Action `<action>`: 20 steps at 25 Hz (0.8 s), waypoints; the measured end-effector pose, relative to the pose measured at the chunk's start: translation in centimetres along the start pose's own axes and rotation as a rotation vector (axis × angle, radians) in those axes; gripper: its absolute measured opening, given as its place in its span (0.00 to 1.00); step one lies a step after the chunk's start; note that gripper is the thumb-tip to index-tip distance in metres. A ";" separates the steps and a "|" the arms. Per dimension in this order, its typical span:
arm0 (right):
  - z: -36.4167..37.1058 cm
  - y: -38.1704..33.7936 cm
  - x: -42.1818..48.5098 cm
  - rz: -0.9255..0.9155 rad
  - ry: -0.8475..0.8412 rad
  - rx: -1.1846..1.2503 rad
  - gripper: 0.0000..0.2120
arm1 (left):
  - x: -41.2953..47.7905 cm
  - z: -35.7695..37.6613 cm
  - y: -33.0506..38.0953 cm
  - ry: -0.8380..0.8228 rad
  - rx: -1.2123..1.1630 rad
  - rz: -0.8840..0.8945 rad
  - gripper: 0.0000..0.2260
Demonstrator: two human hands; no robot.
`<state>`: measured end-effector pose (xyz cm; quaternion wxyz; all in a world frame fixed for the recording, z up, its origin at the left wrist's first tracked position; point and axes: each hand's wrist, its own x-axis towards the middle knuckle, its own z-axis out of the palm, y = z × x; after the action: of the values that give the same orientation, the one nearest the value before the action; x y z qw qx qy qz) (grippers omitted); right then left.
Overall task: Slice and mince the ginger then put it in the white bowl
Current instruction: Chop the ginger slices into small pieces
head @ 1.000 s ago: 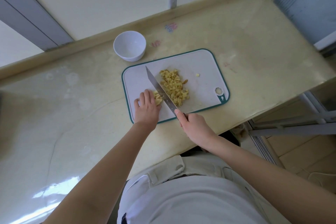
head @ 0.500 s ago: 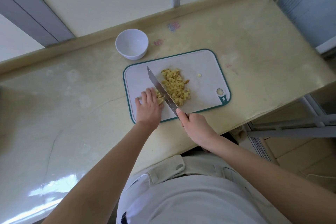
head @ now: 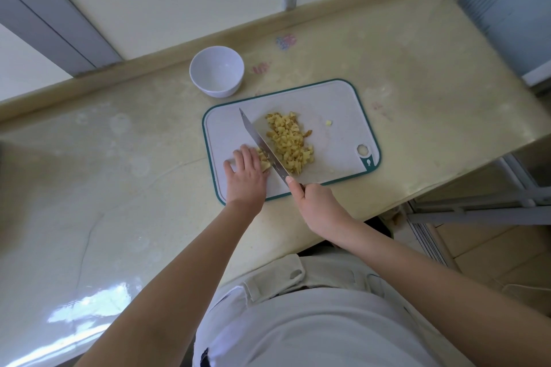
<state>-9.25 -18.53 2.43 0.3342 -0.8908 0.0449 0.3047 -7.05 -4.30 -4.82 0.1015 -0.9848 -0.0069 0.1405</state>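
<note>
- One left hand [head: 246, 176] curls over one ginger chunk [head: 264, 162].
- One right hand [head: 317, 202] grips one knife [head: 263, 145].
- One white bowl [head: 216, 70] sits at eleven o'clock from one board [head: 337, 104].

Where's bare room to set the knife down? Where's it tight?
Free: counter left of the cutting board and white bowl; counter right of the board; board strip right of the ginger pile, bar one stray bit. Crowded: board's near-left corner, where left hand holding uncut ginger, knife and right hand meet.
</note>
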 end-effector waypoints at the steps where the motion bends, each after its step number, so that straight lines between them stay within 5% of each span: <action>1: 0.1 0.0 0.0 -0.005 -0.001 -0.017 0.29 | 0.0 0.0 0.1 -0.004 -0.004 0.003 0.25; 20: 0.6 1.6 2.0 0.089 -0.031 0.102 0.28 | 0.1 0.0 0.1 -0.050 -0.034 0.020 0.25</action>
<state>-8.41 -19.11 0.03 0.3659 -0.8649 0.0949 0.3301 -6.94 -4.40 -4.85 0.0830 -0.9826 -0.0020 0.1660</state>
